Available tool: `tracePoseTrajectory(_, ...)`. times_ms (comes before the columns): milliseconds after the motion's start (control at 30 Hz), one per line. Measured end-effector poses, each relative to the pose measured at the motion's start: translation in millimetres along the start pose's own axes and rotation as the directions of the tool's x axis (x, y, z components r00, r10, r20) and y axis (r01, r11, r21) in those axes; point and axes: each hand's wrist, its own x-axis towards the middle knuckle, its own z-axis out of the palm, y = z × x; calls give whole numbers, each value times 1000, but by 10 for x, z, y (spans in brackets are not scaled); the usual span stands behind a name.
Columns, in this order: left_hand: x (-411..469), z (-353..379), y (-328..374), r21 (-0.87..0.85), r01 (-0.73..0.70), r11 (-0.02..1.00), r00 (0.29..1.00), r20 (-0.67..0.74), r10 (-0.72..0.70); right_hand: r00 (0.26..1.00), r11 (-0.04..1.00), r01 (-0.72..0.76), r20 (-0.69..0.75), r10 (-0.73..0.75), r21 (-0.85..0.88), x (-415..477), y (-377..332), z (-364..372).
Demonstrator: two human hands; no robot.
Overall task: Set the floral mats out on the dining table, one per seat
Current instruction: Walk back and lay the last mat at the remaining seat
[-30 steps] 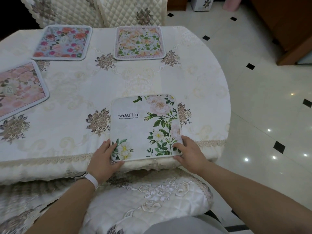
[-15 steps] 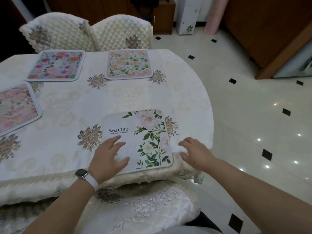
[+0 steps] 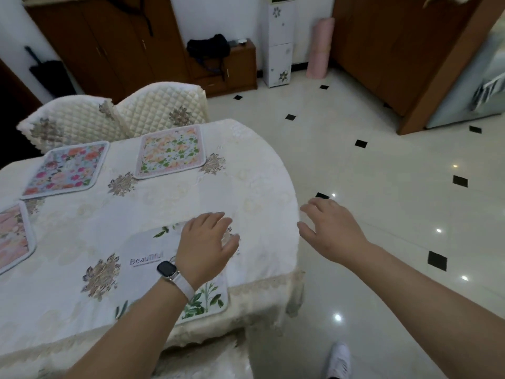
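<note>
We find the left grip (image 3: 205,247), one watch (image 3: 167,269) at its wrist, loosely spread and holding nothing. It is over the far right corner of the white "Beautiful" mat (image 3: 153,250); whether it touches, we cannot tell. The right grip (image 3: 333,231), likewise spread and holding nothing, hangs just past the desk (image 3: 164,203), above the tiled floor (image 3: 382,187).

We count four floral mats on the desk:
- the white one at the near edge
- one pink mat (image 3: 12,236) at the left
- one blue mat (image 3: 65,168) at the far side
- one peach mat (image 3: 170,151) at the far side

Two quilted chairs (image 3: 161,105) stand behind those far mats.
</note>
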Motion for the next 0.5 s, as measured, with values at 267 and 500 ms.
tracePoseTrajectory(267,922,136,1430,123,-116,986,992,-24,120,999,999,49,6,-49,-20,58,1437,-590)
tracePoseTrajectory(500,1504,291,2418,128,-202,971,974,-77,213,999,999,-35,-29,34,-18,25,2439,-1044)
